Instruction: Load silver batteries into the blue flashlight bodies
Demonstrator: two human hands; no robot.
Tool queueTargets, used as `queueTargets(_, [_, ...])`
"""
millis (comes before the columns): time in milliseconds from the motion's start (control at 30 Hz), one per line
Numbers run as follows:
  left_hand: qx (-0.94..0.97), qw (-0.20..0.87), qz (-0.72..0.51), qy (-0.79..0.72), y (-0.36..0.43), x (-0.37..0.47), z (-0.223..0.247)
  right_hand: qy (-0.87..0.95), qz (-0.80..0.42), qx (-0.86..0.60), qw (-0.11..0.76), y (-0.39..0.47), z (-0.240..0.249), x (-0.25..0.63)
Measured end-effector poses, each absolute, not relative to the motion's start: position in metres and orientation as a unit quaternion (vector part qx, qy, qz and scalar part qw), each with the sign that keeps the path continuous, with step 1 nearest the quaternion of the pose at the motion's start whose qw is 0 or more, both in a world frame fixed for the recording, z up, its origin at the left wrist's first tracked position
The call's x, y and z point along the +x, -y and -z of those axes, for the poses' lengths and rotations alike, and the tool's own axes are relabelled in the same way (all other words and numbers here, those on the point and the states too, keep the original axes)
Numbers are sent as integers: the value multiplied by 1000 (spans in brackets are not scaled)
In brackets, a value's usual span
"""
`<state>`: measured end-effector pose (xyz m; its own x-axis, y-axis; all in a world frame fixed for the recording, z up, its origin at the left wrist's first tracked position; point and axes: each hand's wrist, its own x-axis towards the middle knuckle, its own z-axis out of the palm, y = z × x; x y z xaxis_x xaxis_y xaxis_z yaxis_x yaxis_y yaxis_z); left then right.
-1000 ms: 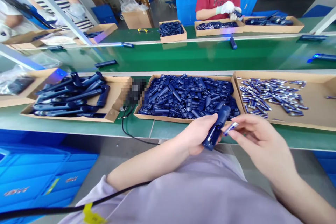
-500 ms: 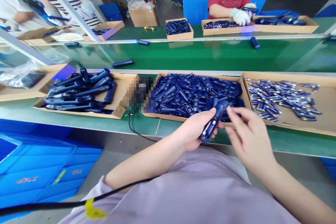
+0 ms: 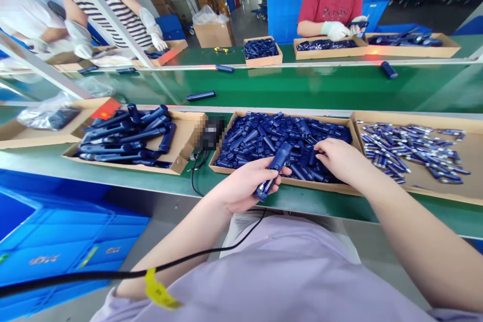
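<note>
Casing held in the left hand, right hand at the tray of blue parts

The left hand [image 3: 245,185] grasped a dark blue casing [image 3: 279,160] just below the middle of the frame, thumb across it and fingers wrapped behind. The casing was tilted, its upper end leaning right, and a battery [image 3: 268,185] showed in the open slot near its lower end. The right hand [image 3: 341,157], right of centre, had its thumb and fingertips together over the blue parts [image 3: 260,138] heaped in the cardboard tray [image 3: 320,185]; whether it gripped one of them could not be told.

On the right side of the frame, a second tray [image 3: 471,153] held loose batteries [image 3: 385,147]. At centre left, long dark blue pieces [image 3: 126,137] lay piled in a third tray [image 3: 185,131], with a black device [image 3: 212,131], partly blurred, between it and the parts.

Across the upper middle ran a green strip [image 3: 287,85] bearing a few dark blue cylinders [image 3: 201,96]. At the upper right, a co-worker in a red shirt [image 3: 328,2] held a dark item in gloved hands. Blue crates [image 3: 71,241] filled the lower left.
</note>
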<state>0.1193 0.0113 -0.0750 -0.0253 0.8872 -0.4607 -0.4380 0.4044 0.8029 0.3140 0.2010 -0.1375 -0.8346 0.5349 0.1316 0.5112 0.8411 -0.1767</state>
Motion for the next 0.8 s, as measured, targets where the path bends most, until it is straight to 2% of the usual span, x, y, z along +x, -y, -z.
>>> queueTargets(233, [270,706,-477,-449,-6,120,79,979,-96,-180,27,-215,128,331])
queueTargets(367, [279,715,-474,-432,-6,128,80,980,-105,-168,36,-221,120,331])
queueTargets(467, [253,719,-492,-422,-7,133,82,949,-140,-252,128,-213,112,337])
queueTargets(567, [254,721,-498,-408,-7,135,87,849,-321,-318,274,-187,109,343])
queueTargets(633, [268,726,-497,-392,-7,136,89,793,-421,-298,324,-165,109,344])
queueTargets(700, [281,733,-495,-373,-8,136,89,778,-438,-285,349,-144,109,344])
queueTargets(800, [292,735,-500,-353,-10,138,88,769,-398,-307,395,-123,106,342])
